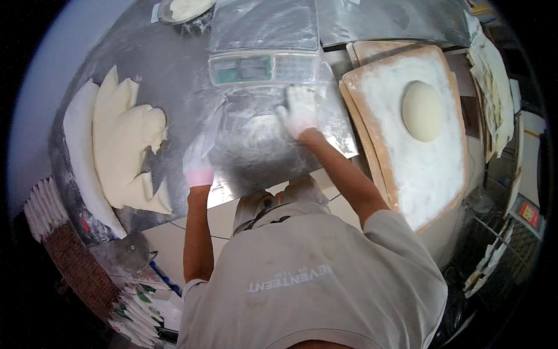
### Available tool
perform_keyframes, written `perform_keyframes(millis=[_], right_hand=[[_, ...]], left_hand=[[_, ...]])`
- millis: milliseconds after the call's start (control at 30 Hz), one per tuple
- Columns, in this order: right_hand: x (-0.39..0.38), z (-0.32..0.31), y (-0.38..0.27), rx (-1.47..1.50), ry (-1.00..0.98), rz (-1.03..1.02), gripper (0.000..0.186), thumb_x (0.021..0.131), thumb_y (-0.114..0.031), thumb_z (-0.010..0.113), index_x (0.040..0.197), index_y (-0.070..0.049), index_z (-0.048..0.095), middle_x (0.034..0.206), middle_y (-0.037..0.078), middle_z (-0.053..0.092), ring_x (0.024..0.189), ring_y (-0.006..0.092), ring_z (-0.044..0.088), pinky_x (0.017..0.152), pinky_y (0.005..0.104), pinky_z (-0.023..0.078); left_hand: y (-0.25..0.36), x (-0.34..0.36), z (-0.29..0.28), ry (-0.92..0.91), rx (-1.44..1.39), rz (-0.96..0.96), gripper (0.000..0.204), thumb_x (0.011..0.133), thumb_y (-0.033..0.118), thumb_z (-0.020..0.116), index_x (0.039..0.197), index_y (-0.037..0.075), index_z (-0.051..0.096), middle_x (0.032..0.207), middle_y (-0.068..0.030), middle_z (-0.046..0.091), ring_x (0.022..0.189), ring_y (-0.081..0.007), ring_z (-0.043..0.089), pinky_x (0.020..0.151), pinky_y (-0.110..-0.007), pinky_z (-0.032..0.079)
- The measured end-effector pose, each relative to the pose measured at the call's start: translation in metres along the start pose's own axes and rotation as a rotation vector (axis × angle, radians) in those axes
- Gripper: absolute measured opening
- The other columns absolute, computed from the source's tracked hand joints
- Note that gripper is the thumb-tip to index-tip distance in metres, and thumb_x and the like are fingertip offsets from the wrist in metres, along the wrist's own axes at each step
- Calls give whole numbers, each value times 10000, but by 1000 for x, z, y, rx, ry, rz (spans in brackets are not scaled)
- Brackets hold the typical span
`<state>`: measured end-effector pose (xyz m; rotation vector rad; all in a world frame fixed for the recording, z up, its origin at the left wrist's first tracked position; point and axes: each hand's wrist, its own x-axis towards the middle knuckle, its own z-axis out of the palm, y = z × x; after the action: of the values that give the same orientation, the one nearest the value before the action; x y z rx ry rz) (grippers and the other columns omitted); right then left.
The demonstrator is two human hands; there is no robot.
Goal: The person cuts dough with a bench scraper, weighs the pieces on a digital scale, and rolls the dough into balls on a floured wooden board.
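Observation:
Both my hands wear white gloves with pink cuffs. My left hand (198,161) is closed at the near side of the steel table, around a thin, pale, blade-like tool (214,128) that points away from me; its exact kind is blurred. With thumb apart, my right hand (300,110) reaches over the floured steel tabletop (256,131), just short of a scale (264,67). Nothing shows in that hand. A large slab of pale dough (119,145), with torn or cut edges, lies to the left of my left hand. Beside it runs a white cloth-like strip (84,148).
At the right, a smooth oval dough ball (422,110) sits on a floured brown board (378,116), stacked over others. A round dish of white flour or dough (186,9) stands far left. Folded pale cloths (491,87) hang at the far right.

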<state>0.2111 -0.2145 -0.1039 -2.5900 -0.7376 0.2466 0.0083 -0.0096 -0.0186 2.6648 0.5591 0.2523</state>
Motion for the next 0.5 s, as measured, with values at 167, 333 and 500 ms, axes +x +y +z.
perform_keyframes(millis=[167,333,500], right_hand=[[-22,59,-95,-100,-138,-430,608,848,-350,576,1346,-25,448,1402,196,420,1325,346,353,1112,482,234],[-140,62,-98,99,-276,-729,543,752,-261,666,1209,-8,518,1241,168,484,1218,314,415,1051,437,311],[-119,16,-28,-76,-163,-38,430,747,-172,634,1121,16,533,1089,215,513,1038,386,497,892,473,420]], left_hand=[[-14,-27,-27,-24,-157,-310,375,891,78,501,1257,42,574,1191,-180,608,1098,-350,568,959,-399,432],[-74,-69,-37,-28,-264,-407,352,924,131,509,1242,-7,565,1176,-187,613,1095,-302,580,950,-370,429],[-111,-84,-59,-16,-451,-432,362,920,159,524,1228,-29,564,1177,-208,611,1064,-317,594,926,-368,441]])
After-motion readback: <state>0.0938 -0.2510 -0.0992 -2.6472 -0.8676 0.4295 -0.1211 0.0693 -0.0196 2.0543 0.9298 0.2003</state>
